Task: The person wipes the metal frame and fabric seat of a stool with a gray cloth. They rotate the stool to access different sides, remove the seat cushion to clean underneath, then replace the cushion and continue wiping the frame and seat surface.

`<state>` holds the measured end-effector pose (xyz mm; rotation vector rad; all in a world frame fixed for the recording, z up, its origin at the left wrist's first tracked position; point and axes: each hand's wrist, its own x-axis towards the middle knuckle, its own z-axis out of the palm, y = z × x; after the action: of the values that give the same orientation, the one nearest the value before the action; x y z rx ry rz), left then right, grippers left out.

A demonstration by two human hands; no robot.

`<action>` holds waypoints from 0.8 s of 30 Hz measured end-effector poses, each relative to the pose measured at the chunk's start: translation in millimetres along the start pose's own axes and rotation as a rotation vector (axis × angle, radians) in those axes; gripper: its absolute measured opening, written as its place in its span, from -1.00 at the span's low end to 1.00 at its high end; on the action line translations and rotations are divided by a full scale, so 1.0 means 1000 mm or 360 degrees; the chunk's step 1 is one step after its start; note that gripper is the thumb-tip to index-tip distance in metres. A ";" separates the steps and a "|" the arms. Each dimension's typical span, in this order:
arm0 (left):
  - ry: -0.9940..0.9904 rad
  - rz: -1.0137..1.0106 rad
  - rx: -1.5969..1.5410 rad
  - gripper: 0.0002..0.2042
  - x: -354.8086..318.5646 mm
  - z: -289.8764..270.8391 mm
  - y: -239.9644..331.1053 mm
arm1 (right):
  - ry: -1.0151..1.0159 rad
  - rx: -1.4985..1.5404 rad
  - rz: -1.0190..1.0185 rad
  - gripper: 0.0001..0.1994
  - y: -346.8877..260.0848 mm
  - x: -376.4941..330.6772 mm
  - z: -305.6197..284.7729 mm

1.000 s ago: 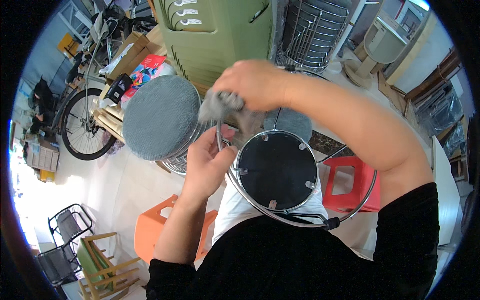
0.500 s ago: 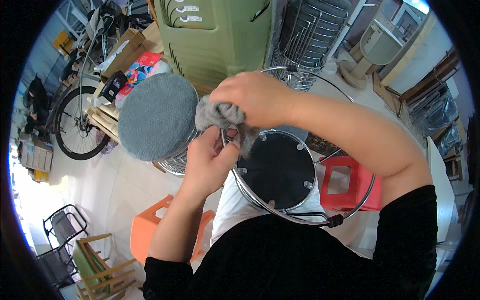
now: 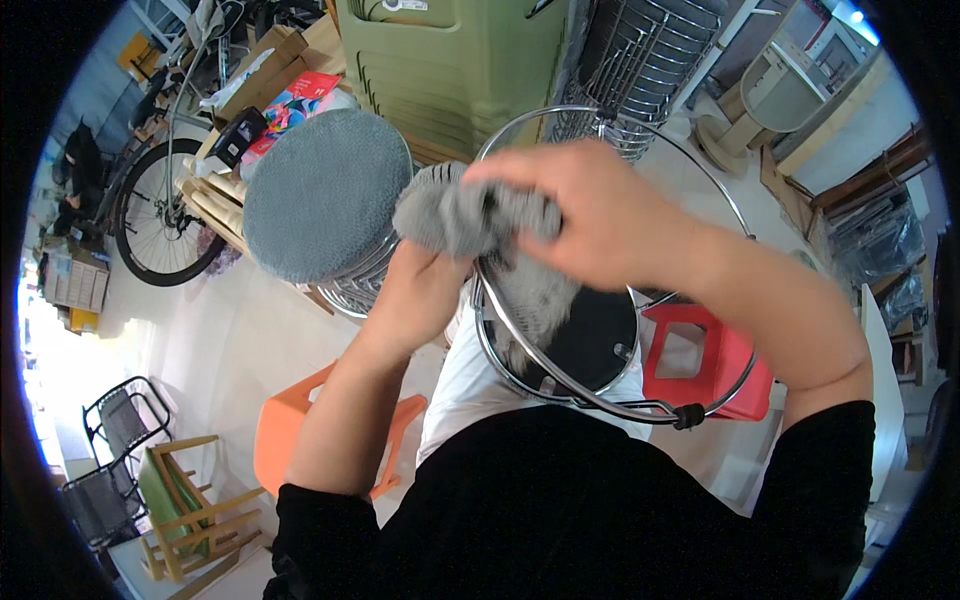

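Note:
My right hand grips a grey fuzzy cloth and presses it against the chrome ring of an upturned stool. That stool's black round seat underside faces me, and part of the cloth hangs down over it. My left hand holds the stool's chrome frame at its left side, just under the cloth. Beside it on the left stands a stack of round stools topped by a grey padded seat.
A red plastic stool and an orange one stand on the floor below. Green stacked plastic chairs, wire racks, a bicycle, cardboard boxes and a wooden chair surround me.
The stool has been lifted closer to me. My right hand has slid the cloth to the right along the chrome frame, and the left hand has shifted its hold on the frame.

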<state>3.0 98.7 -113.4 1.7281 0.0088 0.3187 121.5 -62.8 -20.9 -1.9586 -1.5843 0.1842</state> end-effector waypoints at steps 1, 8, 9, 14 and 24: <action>0.0016 -0.0100 -0.0226 -0.67 0.000 0.003 0.004 | 0.0075 -0.0049 -0.0065 -0.52 -0.003 -0.009 0.009; -0.0220 -0.0492 -0.0962 -0.52 0.009 -0.008 -0.018 | -0.1213 -0.0083 -0.0132 -0.33 -0.051 -0.044 -0.031; -0.0162 -0.0392 -0.0811 -0.50 0.004 -0.007 -0.015 | -0.1418 -0.0092 -0.0136 -0.34 -0.060 -0.044 -0.040; -0.0056 -0.0487 -0.0740 -0.49 0.014 0.007 -0.007 | -0.1031 -0.0213 -0.0123 -0.42 -0.059 -0.058 -0.029; 0.0055 -0.0498 -0.0547 -0.51 0.012 0.009 -0.013 | -0.0923 -0.0147 -0.0188 -0.79 -0.064 -0.084 -0.031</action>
<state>18.2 94.3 -124.5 1.3550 0.2348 0.1095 59.2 -145.8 16.3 -1.9792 -2.0935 0.6922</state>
